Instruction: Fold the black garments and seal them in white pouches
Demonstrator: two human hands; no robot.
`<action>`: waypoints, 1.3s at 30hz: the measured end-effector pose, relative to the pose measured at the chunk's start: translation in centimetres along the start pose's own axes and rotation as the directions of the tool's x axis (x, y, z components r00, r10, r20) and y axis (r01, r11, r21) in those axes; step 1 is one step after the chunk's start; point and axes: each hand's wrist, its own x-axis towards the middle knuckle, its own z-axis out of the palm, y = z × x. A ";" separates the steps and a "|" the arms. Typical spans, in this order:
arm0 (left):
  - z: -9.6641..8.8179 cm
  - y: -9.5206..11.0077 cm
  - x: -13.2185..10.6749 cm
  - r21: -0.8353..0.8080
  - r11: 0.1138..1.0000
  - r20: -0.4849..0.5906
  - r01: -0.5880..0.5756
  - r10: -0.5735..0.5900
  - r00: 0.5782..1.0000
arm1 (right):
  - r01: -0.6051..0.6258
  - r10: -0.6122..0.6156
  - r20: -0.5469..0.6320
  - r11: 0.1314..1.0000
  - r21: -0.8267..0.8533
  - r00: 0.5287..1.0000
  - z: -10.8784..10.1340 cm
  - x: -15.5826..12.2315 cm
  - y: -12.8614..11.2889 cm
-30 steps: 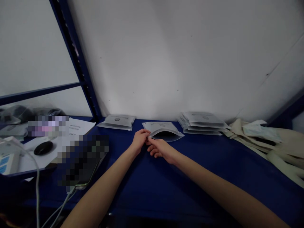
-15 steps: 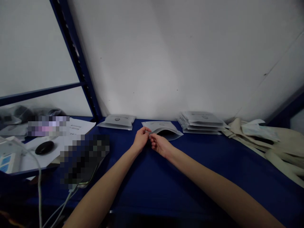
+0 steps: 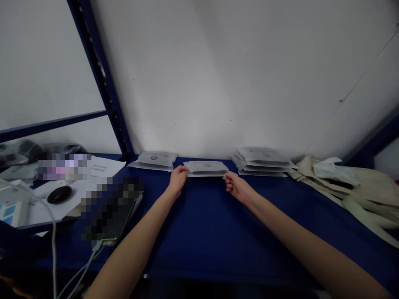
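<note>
A frosted zip bag (image 3: 206,166) with a round dark print lies on the blue table (image 3: 199,232), between my hands. My left hand (image 3: 178,179) pinches its near left corner. At the near right corner, the fingers of my right hand (image 3: 237,185) are closed on the bag's edge. The bag's near edge is drawn almost straight, and a dark strip shows just behind it. What is inside the bag cannot be seen.
Similar bags (image 3: 157,160) lie to the left, and a taller stack of bags (image 3: 264,160) to the right. Beige cloth (image 3: 368,191) covers the right side. A phone (image 3: 120,224) with white cables, a black mouse (image 3: 59,194) and papers (image 3: 106,166) are on the left.
My right hand has moved right, away from my left hand, along the bag's near edge. The bag's mouth, which gaped before, is now nearly flat. My left hand has shifted slightly left.
</note>
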 end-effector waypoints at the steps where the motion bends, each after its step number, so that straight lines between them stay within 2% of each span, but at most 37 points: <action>1: -0.1 0.0 0.1 0.009 1.000 -0.013 0.001 -0.001 1.000 | 0.006 -0.006 -0.006 1.000 -0.008 1.000 -0.6 0.0 -0.1; 5: -0.3 -0.1 0.3 0.070 0.997 -0.046 0.010 -0.007 0.999 | 0.001 -0.001 0.013 0.998 -0.066 1.000 -2.9 0.2 -0.6; 9: -0.2 -0.6 0.4 0.232 0.972 -0.040 -0.026 0.036 0.999 | -0.063 0.078 0.080 0.983 -0.171 0.994 -4.4 0.4 -1.3; 13: -0.2 -0.7 0.2 0.438 0.888 -0.039 -0.140 0.174 0.984 | -0.053 0.091 0.114 0.952 -0.302 0.989 -4.3 0.7 -1.4; 16: -0.4 -0.2 -0.2 0.499 0.851 -0.056 -0.166 0.223 0.973 | -0.055 0.100 0.167 0.966 -0.252 0.981 -3.5 0.9 -1.3; 19: -0.8 0.2 -0.2 0.503 0.849 -0.089 -0.161 0.236 0.968 | -0.087 0.123 0.218 0.981 -0.171 0.968 -2.6 1.2 -1.2; 22: -1.0 0.1 0.3 0.463 0.874 -0.137 -0.149 0.237 0.962 | -0.088 0.120 0.219 0.985 -0.148 0.968 -1.9 1.5 -1.2; 24: -1.0 -0.2 0.7 0.375 0.920 -0.188 -0.113 0.195 0.963 | -0.060 0.081 0.210 0.992 -0.108 0.974 -1.4 1.4 -1.3; 26: -0.8 -0.2 0.8 0.206 0.977 -0.217 -0.047 0.093 0.972 | -0.009 0.014 0.206 1.000 -0.025 0.978 -0.8 1.2 -1.4; 27: -0.6 -0.2 0.7 0.098 0.995 -0.203 -0.006 0.026 0.979 | 0.021 -0.025 0.204 1.000 0.022 0.979 -0.5 1.0 -1.5; 29: -0.3 0.1 0.3 -0.113 0.990 -0.098 0.082 -0.093 0.991 | 0.081 -0.099 0.193 0.992 0.097 0.976 0.1 0.6 -1.8; 32: 0.3 0.8 -0.8 -0.255 0.950 0.087 0.177 -0.160 0.983 | 0.168 -0.195 0.177 0.973 0.161 0.965 1.3 0.0 -2.7; 35: 0.9 1.1 -1.7 -0.230 0.956 0.152 0.184 -0.151 0.977 | 0.227 -0.266 0.186 0.951 0.210 0.946 3.1 -0.5 -3.8; 39: 1.8 0.3 -2.1 -0.040 0.998 0.214 0.053 -0.044 0.976 | 0.225 -0.311 0.276 0.926 0.302 0.910 6.8 -1.3 -4.7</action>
